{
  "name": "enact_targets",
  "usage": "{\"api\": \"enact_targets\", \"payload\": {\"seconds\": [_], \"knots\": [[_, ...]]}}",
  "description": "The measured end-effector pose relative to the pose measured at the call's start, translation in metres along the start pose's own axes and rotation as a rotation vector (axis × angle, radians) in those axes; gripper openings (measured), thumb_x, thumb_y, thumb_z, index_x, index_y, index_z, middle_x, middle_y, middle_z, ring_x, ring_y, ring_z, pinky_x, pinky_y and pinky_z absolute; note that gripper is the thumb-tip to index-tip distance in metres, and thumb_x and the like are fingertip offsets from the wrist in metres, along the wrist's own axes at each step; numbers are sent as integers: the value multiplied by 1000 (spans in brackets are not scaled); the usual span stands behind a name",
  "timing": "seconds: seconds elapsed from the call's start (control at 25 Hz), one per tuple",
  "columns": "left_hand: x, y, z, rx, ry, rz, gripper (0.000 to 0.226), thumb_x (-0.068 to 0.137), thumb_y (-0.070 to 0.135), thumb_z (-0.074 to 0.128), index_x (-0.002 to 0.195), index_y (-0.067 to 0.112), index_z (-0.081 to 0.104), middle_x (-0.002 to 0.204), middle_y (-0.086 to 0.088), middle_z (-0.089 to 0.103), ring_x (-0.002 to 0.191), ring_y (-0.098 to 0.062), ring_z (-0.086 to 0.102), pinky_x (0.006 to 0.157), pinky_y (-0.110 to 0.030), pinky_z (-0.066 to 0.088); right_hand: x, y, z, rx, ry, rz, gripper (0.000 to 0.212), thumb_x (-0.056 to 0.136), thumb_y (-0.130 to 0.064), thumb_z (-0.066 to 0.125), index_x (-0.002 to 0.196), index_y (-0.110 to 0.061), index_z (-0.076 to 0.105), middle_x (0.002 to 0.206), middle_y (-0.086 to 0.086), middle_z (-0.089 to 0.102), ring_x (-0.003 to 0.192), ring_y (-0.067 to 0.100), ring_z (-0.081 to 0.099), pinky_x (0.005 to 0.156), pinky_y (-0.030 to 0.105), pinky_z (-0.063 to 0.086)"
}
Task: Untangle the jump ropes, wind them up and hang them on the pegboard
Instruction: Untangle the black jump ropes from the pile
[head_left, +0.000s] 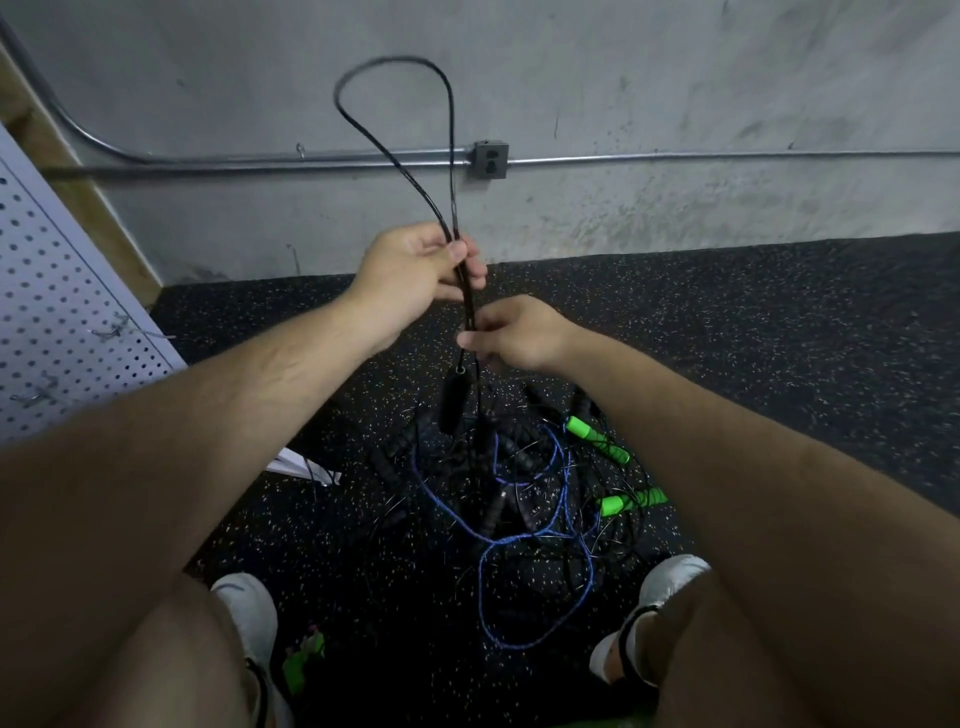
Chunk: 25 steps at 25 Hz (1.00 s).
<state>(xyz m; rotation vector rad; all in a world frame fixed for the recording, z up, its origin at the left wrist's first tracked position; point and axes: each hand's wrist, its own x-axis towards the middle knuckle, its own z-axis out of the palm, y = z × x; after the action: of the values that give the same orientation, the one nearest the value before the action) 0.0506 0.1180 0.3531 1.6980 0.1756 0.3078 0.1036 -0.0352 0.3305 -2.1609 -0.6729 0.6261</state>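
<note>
The left hand (415, 270) and right hand (511, 332) both pinch one black rope (453, 156) folded double, its loop toward 12 o'clock. The tangled pile (519, 493) lies at 6 o'clock on the floor (779, 338). The pegboard (57, 312) at 9 o'clock shows no hung rope, so I judge most work is left.

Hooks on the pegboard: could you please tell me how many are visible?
2. One hook sits near the right edge of the pegboard; the other is lower and further left. More may lie outside the picture.
</note>
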Motion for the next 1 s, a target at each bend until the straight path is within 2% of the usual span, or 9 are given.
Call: {"api": "enact_targets", "payload": {"seconds": [0.12,0.2,0.28,0.4,0.52,0.64,0.8,0.92,1.0], "knots": [[9,4,-13,-117,28,42,15,104,14,53,101,13,67,96,-4,77,97,-23,75,80,-31,60,5,-8,1,-13,121,-59,19,97,-25,67,80,-16,68,70,2,67,60,13,62,66,28,54],[12,1,-20,-128,-37,20,14,103,21,56,108,16,68,111,-5,76,108,-22,71,86,-31,58,2,-16,-4,42,224,-99,15,98,-25,66,87,-16,70,71,1,67,61,12,62,64,28,55],[10,-9,-22,-7,-157,-33,16,101,22,60,114,24,68,123,-2,72,118,-19,66,96,-35,55,-1,-25,-13,111,315,-139,13,99,-24,64,90,-16,71,72,-1,66,61,12,62,61,24,55],[3,-22,-19,140,-325,-29,25,99,13,63,115,31,69,123,7,72,122,-10,62,109,-36,44,1,-35,-23,208,401,-185,20,99,-21,63,87,-7,70,67,3,63,56,14,60,57,24,54],[2,-19,-12,180,-297,29,17,97,23,66,113,29,71,118,8,74,119,-10,64,114,-39,40,1,-38,-25,229,444,-199,26,98,-22,65,81,-2,67,63,4,62,51,12,59,52,22,48],[1,-15,-7,245,-225,4,13,94,38,68,102,28,73,107,6,76,110,-14,67,109,-42,45,-2,-37,-24,194,438,-212,31,96,-24,68,79,1,66,62,7,63,51,13,58,50,23,45],[0,-10,-1,285,-146,32,11,95,28,69,97,19,76,97,-1,77,88,-10,66,88,-30,49,-6,-37,-26,260,417,-234,31,98,-28,65,81,-2,67,64,5,62,52,11,57,53,23,46],[4,-2,-5,202,6,109,12,94,22,70,85,19,78,92,-7,76,80,-11,62,84,-32,49,-10,-30,-26,371,258,-205,9,96,-22,64,99,-14,68,81,3,67,67,14,62,62,28,52],[6,6,-12,96,68,116,18,94,19,70,78,20,77,87,-6,77,81,-12,65,86,-32,53,-8,-14,-16,138,78,-80,21,90,-14,66,111,-15,65,93,0,70,76,16,64,66,30,54]]}}
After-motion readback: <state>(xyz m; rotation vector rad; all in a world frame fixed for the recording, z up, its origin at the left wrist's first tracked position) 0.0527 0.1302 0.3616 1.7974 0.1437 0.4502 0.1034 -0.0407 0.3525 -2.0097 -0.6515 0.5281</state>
